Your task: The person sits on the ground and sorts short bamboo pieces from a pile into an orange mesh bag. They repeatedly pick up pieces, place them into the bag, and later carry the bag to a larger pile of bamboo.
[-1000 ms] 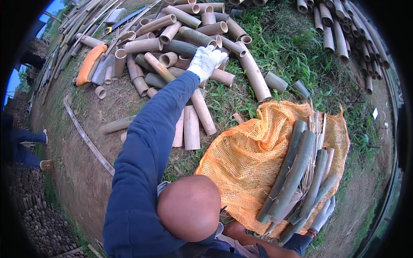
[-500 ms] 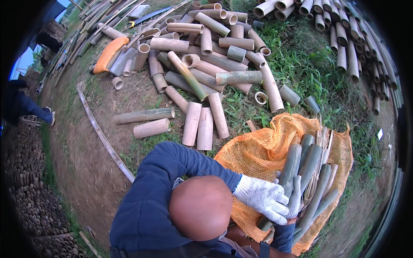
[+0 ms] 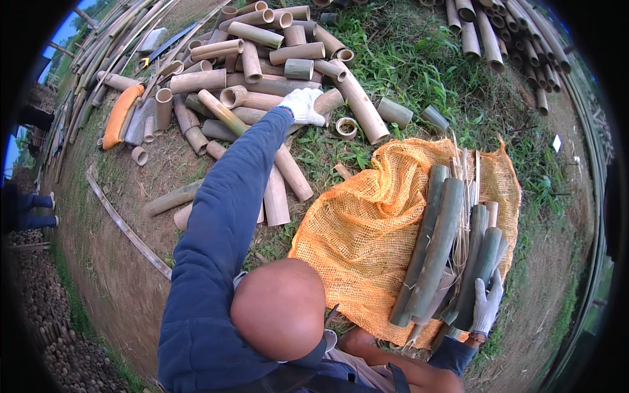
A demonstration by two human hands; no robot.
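Bamboo tube (image 3: pixel 330 100) lies under left fingers (image 3: pixel 312 98), grip unclear, while right fingers (image 3: pixel 496 285) spread beside green pole (image 3: pixel 487 255)

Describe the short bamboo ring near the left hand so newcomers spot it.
Find the bamboo pile at the top, then the left hand on its lower right. Just right of it sits the bamboo ring, far shorter than the tubes beside it.

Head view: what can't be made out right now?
- Left hand, head view: its back hides the palm, so grip unclear.
- Sack, head view: the part under the tubes is hidden by them.
- Upper-right stack, head view: cut off by the top edge.
- Far-left person, head view: mostly lost in the dark rim.
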